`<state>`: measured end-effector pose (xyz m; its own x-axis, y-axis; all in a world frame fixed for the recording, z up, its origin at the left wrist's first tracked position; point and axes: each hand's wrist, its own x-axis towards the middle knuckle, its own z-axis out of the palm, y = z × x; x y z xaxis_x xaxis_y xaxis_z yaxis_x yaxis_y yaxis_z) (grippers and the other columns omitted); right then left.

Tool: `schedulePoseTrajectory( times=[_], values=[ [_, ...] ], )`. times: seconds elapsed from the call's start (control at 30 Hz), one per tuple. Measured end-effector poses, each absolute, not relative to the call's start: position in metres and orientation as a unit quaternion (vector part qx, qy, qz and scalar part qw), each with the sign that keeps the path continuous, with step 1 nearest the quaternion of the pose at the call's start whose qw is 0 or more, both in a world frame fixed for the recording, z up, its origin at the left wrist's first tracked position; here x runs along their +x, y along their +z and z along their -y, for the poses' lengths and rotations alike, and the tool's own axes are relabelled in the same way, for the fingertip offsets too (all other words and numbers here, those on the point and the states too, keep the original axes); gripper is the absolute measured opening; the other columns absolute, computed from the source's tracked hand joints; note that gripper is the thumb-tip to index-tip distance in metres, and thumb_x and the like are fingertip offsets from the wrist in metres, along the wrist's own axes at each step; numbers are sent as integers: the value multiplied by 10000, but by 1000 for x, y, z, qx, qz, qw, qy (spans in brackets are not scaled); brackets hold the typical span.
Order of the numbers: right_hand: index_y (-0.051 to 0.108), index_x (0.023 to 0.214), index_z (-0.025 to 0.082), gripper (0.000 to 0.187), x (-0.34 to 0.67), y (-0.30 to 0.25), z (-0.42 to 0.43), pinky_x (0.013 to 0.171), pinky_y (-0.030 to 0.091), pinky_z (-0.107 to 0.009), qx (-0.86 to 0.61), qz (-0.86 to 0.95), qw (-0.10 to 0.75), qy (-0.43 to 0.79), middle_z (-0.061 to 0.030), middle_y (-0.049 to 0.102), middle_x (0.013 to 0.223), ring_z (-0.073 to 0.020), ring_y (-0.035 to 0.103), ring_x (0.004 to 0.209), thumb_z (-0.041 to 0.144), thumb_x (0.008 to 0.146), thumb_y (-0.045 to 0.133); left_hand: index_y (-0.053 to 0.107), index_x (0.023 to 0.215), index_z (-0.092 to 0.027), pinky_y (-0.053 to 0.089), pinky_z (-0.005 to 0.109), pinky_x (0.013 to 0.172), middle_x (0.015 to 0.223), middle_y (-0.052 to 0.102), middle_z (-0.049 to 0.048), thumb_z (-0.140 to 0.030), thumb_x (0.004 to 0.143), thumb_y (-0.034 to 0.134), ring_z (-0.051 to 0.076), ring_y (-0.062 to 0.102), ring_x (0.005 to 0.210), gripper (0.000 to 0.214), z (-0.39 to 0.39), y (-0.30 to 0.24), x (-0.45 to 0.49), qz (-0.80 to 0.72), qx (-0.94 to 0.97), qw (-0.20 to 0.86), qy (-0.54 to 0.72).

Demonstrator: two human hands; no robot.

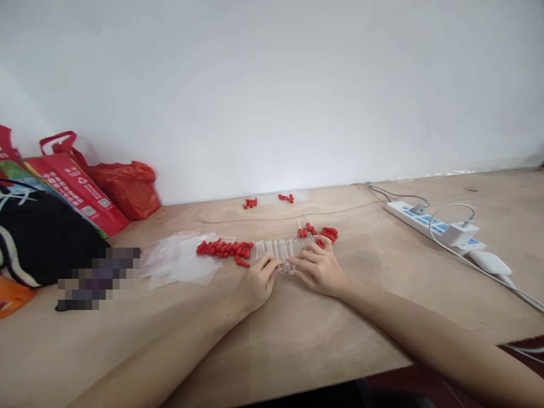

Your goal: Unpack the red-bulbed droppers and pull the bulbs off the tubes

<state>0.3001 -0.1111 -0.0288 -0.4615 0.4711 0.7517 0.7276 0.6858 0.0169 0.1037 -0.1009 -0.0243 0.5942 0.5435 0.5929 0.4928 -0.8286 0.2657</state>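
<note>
A row of clear thin tubes [278, 249], like dropper stems, lies side by side on the wooden table. My left hand [262, 279] is at the row's near left end, its fingers bent and pressed together on the tube ends. Across the near right part of the row lies my right hand [319, 267], fingers spread and tips touching the tubes. Left of the row is a heap of red rubber bulbs [223, 248]. Beyond my right hand are a few droppers with red bulbs [306, 230] fitted, beside a small pile of red bulbs [329, 233].
Clear plastic bags [182, 260] lie flat to the left. Farther back, more red bulbs [250, 203] rest beside a clear bag [267, 199]. Red bags [127, 187] and a black bag [46, 238] stand at left. A white power strip [419, 218] with cables is at right.
</note>
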Motion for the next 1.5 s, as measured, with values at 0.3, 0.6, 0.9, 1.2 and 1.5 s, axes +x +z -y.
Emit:
schedulePoseTrajectory(
  times=[0.3,0.6,0.9,1.2,1.5],
  values=[
    [623,749,224,214,300,-31,117,880,193,-393,-344,853,356,-169,30,544,556,-113,448,669,270,835,433,590,746,-188,350,281,615,659,567,17,-300,865,413,130,483,637,240,102,-24,85,-281,905,-82,307],
    [624,755,248,190,308,-32,119,903,177,-398,-331,859,351,-173,47,545,543,-108,461,675,251,816,444,587,709,-190,338,290,598,619,571,17,-198,854,398,132,470,628,238,110,-21,72,-268,920,-97,268],
    [649,860,254,208,335,-38,113,875,209,-381,-490,780,352,-168,4,615,634,-133,495,680,270,819,445,565,993,-206,451,256,661,807,545,47,-225,848,399,138,532,742,221,102,-20,24,-384,845,-73,366],
    [642,877,232,237,306,-41,93,822,209,-373,-550,729,366,-178,-20,635,691,-174,496,756,204,794,422,549,981,-171,471,275,621,758,507,32,-272,765,437,142,515,641,263,65,-5,-14,-539,723,-129,412],
    [657,842,228,219,299,-41,88,811,189,-383,-534,756,344,-161,-26,647,719,-170,481,748,290,793,453,503,772,-185,470,277,601,685,555,1,-337,663,512,142,534,600,187,47,-11,-34,-658,643,-26,391]
  ],
)
